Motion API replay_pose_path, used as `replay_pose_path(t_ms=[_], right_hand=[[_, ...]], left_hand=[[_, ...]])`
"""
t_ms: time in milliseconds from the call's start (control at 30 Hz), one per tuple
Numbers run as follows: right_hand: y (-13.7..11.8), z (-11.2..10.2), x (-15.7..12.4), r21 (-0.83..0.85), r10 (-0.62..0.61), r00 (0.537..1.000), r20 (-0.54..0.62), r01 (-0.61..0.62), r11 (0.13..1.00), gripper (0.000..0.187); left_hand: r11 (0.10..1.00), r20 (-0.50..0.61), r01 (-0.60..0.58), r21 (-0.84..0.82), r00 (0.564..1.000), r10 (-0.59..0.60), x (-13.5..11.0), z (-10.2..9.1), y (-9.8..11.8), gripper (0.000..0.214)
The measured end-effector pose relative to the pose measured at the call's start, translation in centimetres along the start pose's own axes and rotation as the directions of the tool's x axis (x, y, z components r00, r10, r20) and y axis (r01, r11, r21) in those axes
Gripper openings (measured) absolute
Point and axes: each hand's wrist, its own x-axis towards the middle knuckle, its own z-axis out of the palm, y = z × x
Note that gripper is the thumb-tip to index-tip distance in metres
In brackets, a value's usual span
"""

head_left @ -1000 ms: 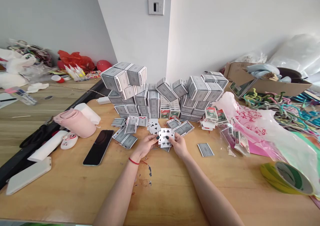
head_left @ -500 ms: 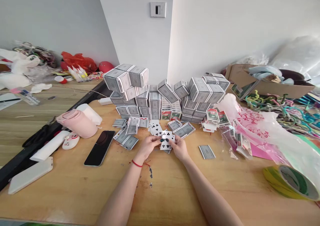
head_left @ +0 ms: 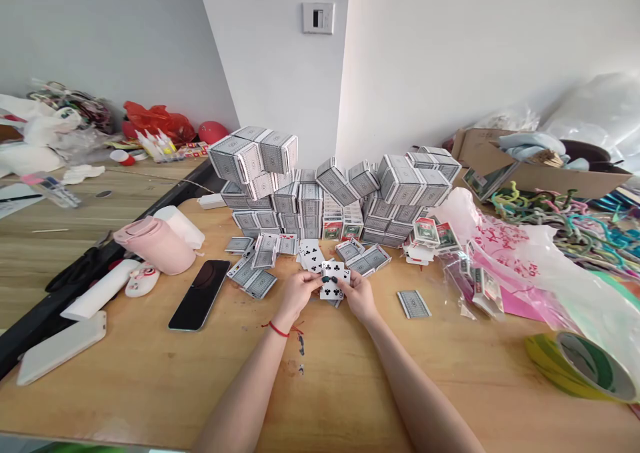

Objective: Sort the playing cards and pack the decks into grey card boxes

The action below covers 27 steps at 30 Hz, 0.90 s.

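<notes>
Roughly mid-table on the wooden table [head_left: 125, 373], below a wall of stacked card boxes [head_left: 287, 199], the left hand [head_left: 297, 293] and right hand [head_left: 361, 297] pinch a small fan of playing cards [head_left: 334, 281] in a narrow grip. Cards look light, thin, flexible and slippery; edges offer the surest hold.

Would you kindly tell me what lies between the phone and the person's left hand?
In the head view, face-down playing cards lie between the phone and the left hand.
</notes>
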Motion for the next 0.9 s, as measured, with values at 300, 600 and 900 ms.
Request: replay_pose_path(t_ms=[300,600,900], right_hand=[[-0.4,0.5,-0.2,-0.119,-0.063,0.998,-0.019,0.060,0.991,0.029],[-0.5,1.0,-0.7,-0.074,-0.041,0.999,-0.017,0.039,0.996,0.025],[-0.4,1.2,-0.6,-0.064,-0.007,1.000,0.002,0.007,0.998,0.030]], left_hand=[[0.915,-0.144,-0.238,0.326,0.944,0.297,-0.4,1.4,-0.4,0.020],[0.797,-0.143,-0.262,0.545,0.907,0.396,-0.3,2.1,-1.4,0.031],[0.754,-0.130,-0.308,0.581,0.879,0.459,-0.5,2.0,-0.8,0.039]])
